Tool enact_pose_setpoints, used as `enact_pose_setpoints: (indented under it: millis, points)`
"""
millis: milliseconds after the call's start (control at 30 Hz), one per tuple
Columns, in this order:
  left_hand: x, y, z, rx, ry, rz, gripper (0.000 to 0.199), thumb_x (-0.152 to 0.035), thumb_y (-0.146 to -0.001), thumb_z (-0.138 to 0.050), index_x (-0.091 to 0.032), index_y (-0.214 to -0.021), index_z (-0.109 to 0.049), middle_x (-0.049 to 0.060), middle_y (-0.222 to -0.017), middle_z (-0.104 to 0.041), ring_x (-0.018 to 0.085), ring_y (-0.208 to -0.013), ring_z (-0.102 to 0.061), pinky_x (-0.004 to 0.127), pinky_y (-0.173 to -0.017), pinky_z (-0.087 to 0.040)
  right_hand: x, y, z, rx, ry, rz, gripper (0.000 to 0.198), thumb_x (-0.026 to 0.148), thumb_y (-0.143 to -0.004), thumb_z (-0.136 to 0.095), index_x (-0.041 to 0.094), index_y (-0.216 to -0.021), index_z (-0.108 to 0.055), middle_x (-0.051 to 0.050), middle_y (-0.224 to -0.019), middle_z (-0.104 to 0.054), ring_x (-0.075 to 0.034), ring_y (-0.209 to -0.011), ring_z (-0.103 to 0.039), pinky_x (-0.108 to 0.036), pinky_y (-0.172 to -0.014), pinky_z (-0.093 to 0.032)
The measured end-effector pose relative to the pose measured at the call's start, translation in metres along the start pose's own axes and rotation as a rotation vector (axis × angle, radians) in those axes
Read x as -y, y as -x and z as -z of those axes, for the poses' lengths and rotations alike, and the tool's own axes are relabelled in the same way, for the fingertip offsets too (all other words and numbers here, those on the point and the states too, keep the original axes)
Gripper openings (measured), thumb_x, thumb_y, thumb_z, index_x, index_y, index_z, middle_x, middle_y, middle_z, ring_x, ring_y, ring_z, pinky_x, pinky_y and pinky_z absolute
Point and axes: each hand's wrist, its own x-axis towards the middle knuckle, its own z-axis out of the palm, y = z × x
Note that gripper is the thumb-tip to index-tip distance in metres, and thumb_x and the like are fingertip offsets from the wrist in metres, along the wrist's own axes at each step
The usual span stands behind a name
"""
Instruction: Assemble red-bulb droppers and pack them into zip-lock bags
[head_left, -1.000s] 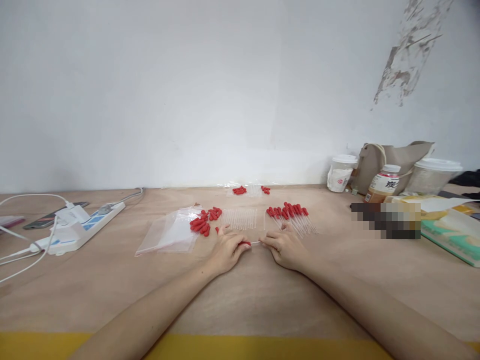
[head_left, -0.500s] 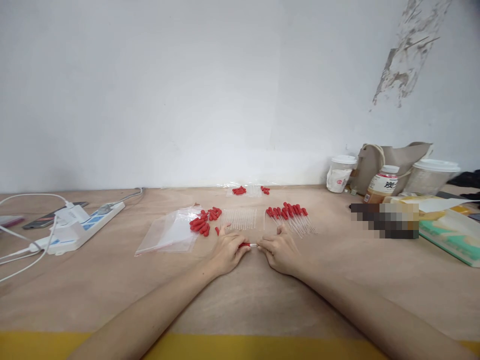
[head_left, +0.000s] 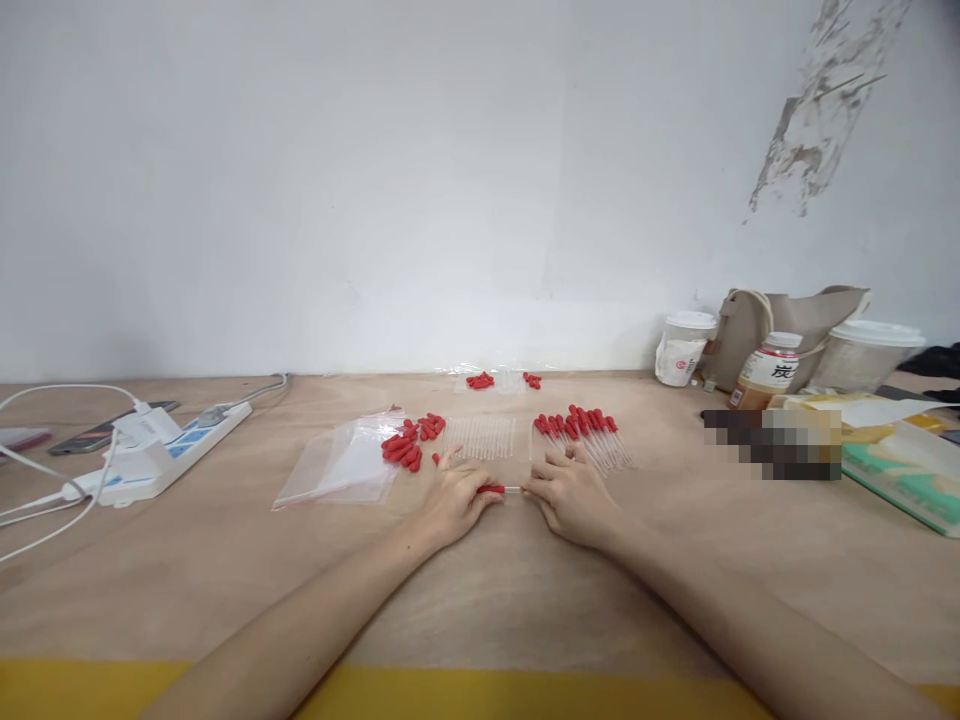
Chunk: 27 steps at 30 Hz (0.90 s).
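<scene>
While the left hand (head_left: 454, 502) curls closed around a smooth red bulb (head_left: 492, 489), the right hand (head_left: 574, 495) pinches the slim clear tube (head_left: 513, 490) meeting it, over the tan counter (head_left: 480, 600); beyond lie plump loose bulbs (head_left: 403, 447) and a row of see-through tubes (head_left: 480, 438).

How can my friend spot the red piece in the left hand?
On the brown table, find the left hand near the middle; it pinches the red piece. Unlike the red pile beyond, it's held, in line with a thin pale tube in the right hand.
</scene>
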Motion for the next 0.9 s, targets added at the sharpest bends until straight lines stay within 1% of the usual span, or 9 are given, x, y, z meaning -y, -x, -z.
enact_pose_setpoints:
  millis: [100,233,433,500,567,667,733,833,900]
  points:
    - [0.000,0.002,-0.002,-0.019,0.012,0.007,0.015,-0.029,-0.081,-0.051,-0.020,-0.071,-0.056,-0.003,-0.068,-0.065,0.013,-0.065,-0.059,0.043,-0.100,-0.018,-0.001,0.001,-0.002,-0.006,0.004,0.008,0.020,0.014,-0.078,-0.043,0.021,-0.074,-0.062,-0.004,-0.071,-0.058,-0.016,-0.074,-0.043,-0.035,-0.070,-0.019]
    - [0.000,0.004,-0.005,-0.051,0.066,-0.008,0.013,-0.027,-0.081,-0.051,-0.020,-0.072,-0.056,-0.004,-0.070,-0.066,0.012,-0.062,-0.059,0.044,-0.101,-0.019,-0.003,0.003,-0.004,0.000,-0.004,0.015,0.020,0.013,-0.078,-0.044,0.020,-0.075,-0.062,-0.002,-0.070,-0.059,-0.015,-0.075,-0.043,-0.035,-0.072,-0.018]
    - [0.005,0.003,-0.009,-0.026,0.135,-0.016,0.014,-0.028,-0.080,-0.055,-0.019,-0.069,-0.056,-0.005,-0.064,-0.064,0.010,-0.057,-0.058,0.043,-0.102,-0.019,-0.003,0.005,-0.005,0.030,-0.034,-0.012,0.020,0.017,-0.081,-0.043,0.021,-0.073,-0.061,0.000,-0.069,-0.060,-0.014,-0.074,-0.045,-0.034,-0.072,-0.018]
    - [0.006,0.003,-0.008,-0.009,0.166,-0.016,0.011,-0.028,-0.079,-0.055,-0.020,-0.072,-0.058,-0.004,-0.070,-0.066,0.011,-0.065,-0.060,0.043,-0.102,-0.020,-0.002,0.005,-0.004,0.036,-0.058,-0.033,0.020,0.020,-0.082,-0.043,0.022,-0.073,-0.061,0.000,-0.070,-0.060,-0.014,-0.073,-0.046,-0.034,-0.072,-0.019]
    - [0.006,0.004,-0.006,0.005,0.201,-0.010,0.009,-0.028,-0.080,-0.054,-0.021,-0.082,-0.059,-0.002,-0.084,-0.066,0.014,-0.082,-0.060,0.040,-0.100,-0.025,-0.003,0.005,-0.003,0.040,-0.088,-0.075,0.020,0.022,-0.082,-0.043,0.024,-0.075,-0.062,0.001,-0.072,-0.061,-0.013,-0.073,-0.047,-0.033,-0.072,-0.019]
    - [0.005,0.009,0.000,-0.001,0.224,0.085,0.032,-0.031,-0.079,-0.055,-0.022,-0.109,-0.051,0.004,-0.109,-0.059,0.019,-0.103,-0.052,0.037,-0.094,-0.035,-0.014,0.003,0.000,0.040,-0.133,-0.215,0.021,0.025,-0.082,-0.043,0.026,-0.079,-0.064,0.000,-0.076,-0.063,-0.013,-0.075,-0.050,-0.031,-0.072,-0.020]
    - [0.005,0.012,0.004,0.015,0.221,0.160,0.045,-0.033,-0.078,-0.055,-0.021,-0.119,-0.044,0.007,-0.117,-0.053,0.021,-0.108,-0.048,0.036,-0.092,-0.037,-0.028,0.000,0.001,0.027,-0.152,-0.392,0.022,0.027,-0.082,-0.042,0.025,-0.079,-0.064,0.000,-0.077,-0.064,-0.014,-0.075,-0.053,-0.030,-0.071,-0.022]
    - [0.006,0.013,0.005,0.127,0.217,0.142,0.040,-0.034,-0.081,-0.050,-0.020,-0.118,-0.047,0.007,-0.121,-0.051,0.020,-0.112,-0.045,0.036,-0.094,-0.036,-0.050,-0.009,-0.002,0.005,-0.118,-0.677,0.025,0.028,-0.080,-0.040,0.022,-0.076,-0.064,-0.002,-0.074,-0.065,-0.015,-0.071,-0.055,-0.030,-0.071,-0.025]
    - [0.006,0.011,0.004,0.196,0.211,0.089,0.037,-0.034,-0.084,-0.045,-0.019,-0.117,-0.050,0.007,-0.122,-0.051,0.020,-0.115,-0.043,0.035,-0.096,-0.034,-0.060,-0.014,-0.008,0.015,-0.047,-0.791,0.025,0.028,-0.079,-0.040,0.021,-0.075,-0.063,-0.003,-0.070,-0.065,-0.017,-0.070,-0.056,-0.032,-0.073,-0.025]
